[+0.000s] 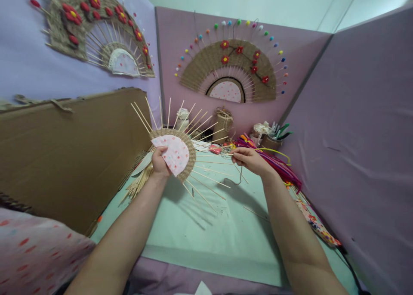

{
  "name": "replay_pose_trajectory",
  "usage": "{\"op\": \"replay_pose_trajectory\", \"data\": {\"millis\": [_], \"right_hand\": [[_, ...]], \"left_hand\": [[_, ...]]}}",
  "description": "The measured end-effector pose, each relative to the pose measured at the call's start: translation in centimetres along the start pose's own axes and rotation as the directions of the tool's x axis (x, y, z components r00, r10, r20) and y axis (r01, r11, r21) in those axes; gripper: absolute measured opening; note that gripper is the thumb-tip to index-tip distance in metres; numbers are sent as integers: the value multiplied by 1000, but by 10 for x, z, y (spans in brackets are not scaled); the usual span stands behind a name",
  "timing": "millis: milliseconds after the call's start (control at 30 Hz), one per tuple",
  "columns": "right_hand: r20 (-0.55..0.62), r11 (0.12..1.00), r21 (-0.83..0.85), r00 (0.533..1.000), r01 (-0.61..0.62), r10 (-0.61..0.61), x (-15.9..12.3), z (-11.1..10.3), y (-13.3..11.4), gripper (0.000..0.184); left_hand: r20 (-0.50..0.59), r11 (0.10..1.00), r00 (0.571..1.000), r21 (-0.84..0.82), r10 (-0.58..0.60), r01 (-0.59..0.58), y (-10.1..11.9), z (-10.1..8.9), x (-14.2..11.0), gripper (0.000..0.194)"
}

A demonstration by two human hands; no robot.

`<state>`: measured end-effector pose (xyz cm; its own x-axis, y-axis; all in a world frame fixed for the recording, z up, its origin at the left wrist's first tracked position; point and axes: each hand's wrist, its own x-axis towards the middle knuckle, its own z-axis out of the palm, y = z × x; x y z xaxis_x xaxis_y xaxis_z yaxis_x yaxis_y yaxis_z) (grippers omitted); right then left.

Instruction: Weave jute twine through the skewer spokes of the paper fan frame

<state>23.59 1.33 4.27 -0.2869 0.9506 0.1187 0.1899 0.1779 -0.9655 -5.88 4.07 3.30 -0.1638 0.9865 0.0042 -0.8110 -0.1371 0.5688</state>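
Observation:
My left hand is closed on an unfinished fan, thumb across the half-round pink-dotted fabric at its centre. A band of woven twine curves around the fabric, and thin wooden sticks spread outward from it. My right hand pinches a strand of twine beside the stick tips at the fan's right; the loose end hangs below the fingers. Whether the fingertips also touch a stick, I cannot tell. The fan is held above the pale green tabletop.
Finished fans hang on the left wall and back wall. A cardboard sheet stands left, beside a bundle of sticks. Behind are a twine roll, a jar and a tool cup. Pipe cleaners lie right.

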Motion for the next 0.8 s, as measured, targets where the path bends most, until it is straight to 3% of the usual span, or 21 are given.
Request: {"op": "replay_pose_trajectory", "data": {"millis": [167, 333, 467, 633, 700, 800], "right_hand": [[84, 988, 146, 996, -56, 44, 3, 1, 14, 38], [150, 997, 0, 985, -84, 83, 9, 21, 16, 34], [287, 969, -245, 956, 7, 65, 8, 64, 4, 30], [480, 919, -359, 877, 161, 34, 0, 123, -4, 28], [521, 908, -363, 854, 208, 13, -2, 131, -5, 29], [519, 898, -360, 854, 252, -32, -4, 122, -8, 27]], "left_hand": [[9, 1000, 1000, -7, -7, 7, 0, 0, 0, 38], [1, 1000, 1000, 3, -16, 16, -1, -1, 0, 36], [-6, 1000, 1000, -4, -14, 14, -5, -3, 0, 37], [4, 999, 1000, -12, -30, 30, -10, 0, -5, 37], [27, 999, 999, -15, -40, 40, -11, 0, -6, 37], [48, 998, 997, -15, -55, 56, -11, 0, -7, 35]]}}
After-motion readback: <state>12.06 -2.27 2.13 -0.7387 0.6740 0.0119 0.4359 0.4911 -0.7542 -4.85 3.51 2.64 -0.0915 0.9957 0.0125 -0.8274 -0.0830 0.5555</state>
